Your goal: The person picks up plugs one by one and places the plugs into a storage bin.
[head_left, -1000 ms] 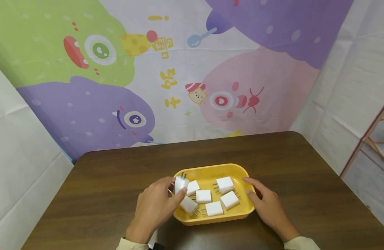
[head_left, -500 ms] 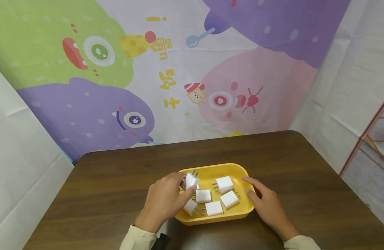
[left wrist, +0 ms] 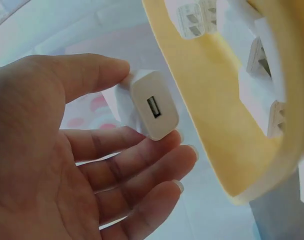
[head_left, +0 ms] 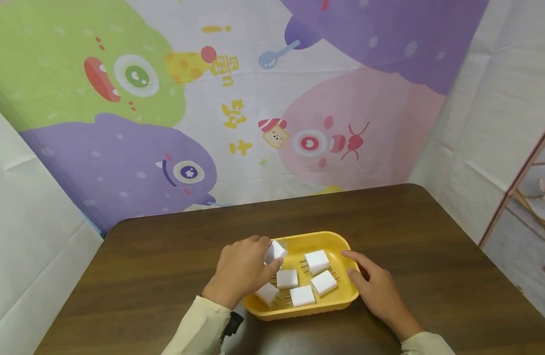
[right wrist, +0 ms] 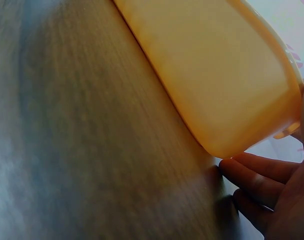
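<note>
My left hand (head_left: 241, 268) pinches a white USB charger (head_left: 274, 251) between thumb and fingers, above the left end of a yellow plastic basket (head_left: 299, 314). In the left wrist view the USB socket of this charger (left wrist: 154, 105) faces the camera. Several more white chargers (head_left: 302, 296) with metal prongs lie loose in the basket. At the basket's right end my right hand (head_left: 379, 291) holds the rim, thumb and index finger over the edge. The right wrist view has other fingers (right wrist: 257, 182) under the corner of the basket's outer wall (right wrist: 217, 65).
The basket stands on a dark brown wooden table (head_left: 166, 256) with rounded far corners. Behind it hangs a cloth (head_left: 255, 182) printed with cartoon monsters. Pale cloth walls (head_left: 28, 236) close off both sides. A black strap (head_left: 232, 324) circles the left wrist.
My left hand has moved right and slightly away from me, carrying the charger, whose prongs have tipped from upright toward the right. My right hand keeps its place on the basket.
</note>
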Action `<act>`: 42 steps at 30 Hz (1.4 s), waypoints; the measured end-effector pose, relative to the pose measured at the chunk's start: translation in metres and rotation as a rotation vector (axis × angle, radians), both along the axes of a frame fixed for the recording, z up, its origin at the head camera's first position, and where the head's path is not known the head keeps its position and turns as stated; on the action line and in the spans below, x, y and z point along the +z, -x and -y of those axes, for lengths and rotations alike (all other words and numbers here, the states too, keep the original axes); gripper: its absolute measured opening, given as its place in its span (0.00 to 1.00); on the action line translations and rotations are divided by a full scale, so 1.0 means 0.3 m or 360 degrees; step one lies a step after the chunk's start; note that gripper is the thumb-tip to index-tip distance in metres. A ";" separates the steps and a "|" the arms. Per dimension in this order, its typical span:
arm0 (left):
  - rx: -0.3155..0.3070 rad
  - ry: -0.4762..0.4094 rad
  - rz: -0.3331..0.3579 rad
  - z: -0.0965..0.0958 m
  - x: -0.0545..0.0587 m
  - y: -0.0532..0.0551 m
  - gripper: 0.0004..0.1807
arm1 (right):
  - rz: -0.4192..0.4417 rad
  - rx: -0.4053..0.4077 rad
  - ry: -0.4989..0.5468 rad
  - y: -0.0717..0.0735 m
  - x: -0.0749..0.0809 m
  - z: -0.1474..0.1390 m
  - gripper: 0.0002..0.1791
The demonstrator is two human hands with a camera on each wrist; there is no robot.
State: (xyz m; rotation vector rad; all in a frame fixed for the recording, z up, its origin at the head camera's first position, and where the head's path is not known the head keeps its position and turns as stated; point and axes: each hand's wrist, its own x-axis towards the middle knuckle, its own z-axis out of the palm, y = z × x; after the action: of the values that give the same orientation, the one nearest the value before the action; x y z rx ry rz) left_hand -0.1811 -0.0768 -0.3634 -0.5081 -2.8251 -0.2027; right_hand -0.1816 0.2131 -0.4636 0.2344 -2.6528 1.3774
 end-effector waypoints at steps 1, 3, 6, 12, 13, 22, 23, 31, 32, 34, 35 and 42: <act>-0.0006 0.0030 0.0003 -0.004 0.001 0.007 0.20 | -0.0002 -0.0003 -0.0001 0.000 0.000 0.000 0.19; -0.0021 0.0079 0.0015 -0.012 0.003 0.020 0.19 | -0.0004 -0.0006 0.0000 0.001 0.001 -0.001 0.19; -0.0030 0.0136 0.0053 -0.023 0.006 0.035 0.19 | -0.0004 -0.0012 -0.0007 0.000 0.002 -0.001 0.19; -0.0084 0.0176 0.0081 -0.057 0.007 0.069 0.18 | 0.0025 -0.0018 0.0007 -0.003 0.004 0.000 0.19; -0.0098 0.0185 0.0077 -0.063 0.004 0.077 0.18 | 0.0032 -0.0019 0.0012 -0.003 0.004 0.000 0.19; -0.0121 0.0295 0.0142 -0.099 -0.019 0.124 0.20 | 0.0011 -0.0015 -0.0007 -0.004 0.002 0.003 0.19; -0.0116 0.0299 0.0156 -0.102 -0.021 0.127 0.20 | 0.0007 -0.0013 -0.0005 -0.003 0.001 0.004 0.19; -0.0100 0.0345 0.0189 -0.120 -0.032 0.138 0.20 | -0.0001 -0.0016 -0.0003 0.000 -0.001 0.010 0.19; -0.0102 0.0347 0.0172 -0.120 -0.032 0.137 0.20 | -0.0007 -0.0015 -0.0004 0.000 -0.001 0.009 0.19; -0.0111 0.0336 0.0139 -0.119 -0.029 0.136 0.19 | -0.0023 -0.0011 -0.0007 0.001 -0.002 0.007 0.19; -0.0116 0.0331 0.0123 -0.116 -0.028 0.136 0.18 | -0.0025 -0.0008 -0.0001 0.001 -0.003 0.006 0.19; -0.0106 0.0215 0.0056 -0.073 0.003 0.125 0.16 | -0.0032 -0.0002 0.0017 0.004 -0.005 0.000 0.20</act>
State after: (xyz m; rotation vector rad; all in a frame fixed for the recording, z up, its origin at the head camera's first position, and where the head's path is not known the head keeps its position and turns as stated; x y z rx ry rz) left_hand -0.2185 -0.0550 -0.3626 -0.6345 -2.8718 -0.0335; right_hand -0.1828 0.2131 -0.4651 0.2439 -2.6281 1.3808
